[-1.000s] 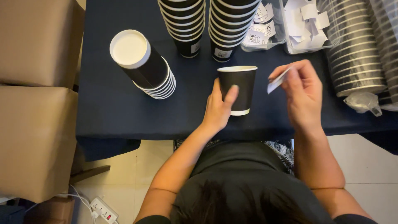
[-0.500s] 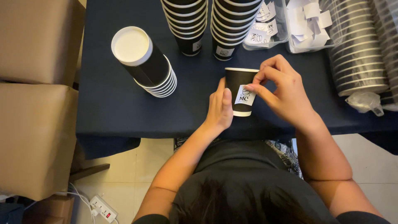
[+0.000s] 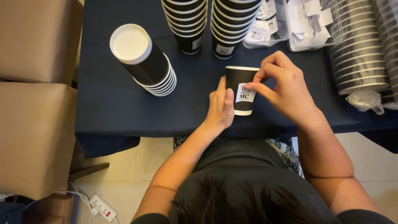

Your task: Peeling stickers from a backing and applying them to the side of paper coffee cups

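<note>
A black paper cup point(image 3: 237, 79) with a white rim stands upright on the dark blue tablecloth point(image 3: 107, 108), close to the near edge. My left hand point(image 3: 219, 107) grips its left side. My right hand point(image 3: 284, 89) pinches a small white sticker point(image 3: 245, 93) with thumb and forefinger, pressing it flat against the cup's front wall.
An upturned stack of black cups point(image 3: 145, 62) leans at the left. Two tall cup stacks point(image 3: 207, 20) stand behind. Clear tubs of white stickers point(image 3: 302, 20) and bagged cup sleeves point(image 3: 365, 45) fill the right. Cardboard boxes point(image 3: 35, 95) stand left; a power strip point(image 3: 103, 206) lies on the floor.
My right hand brought the white sticker from the right side over to the cup and laid it on the cup's front. My left hand kept its hold on the cup.
</note>
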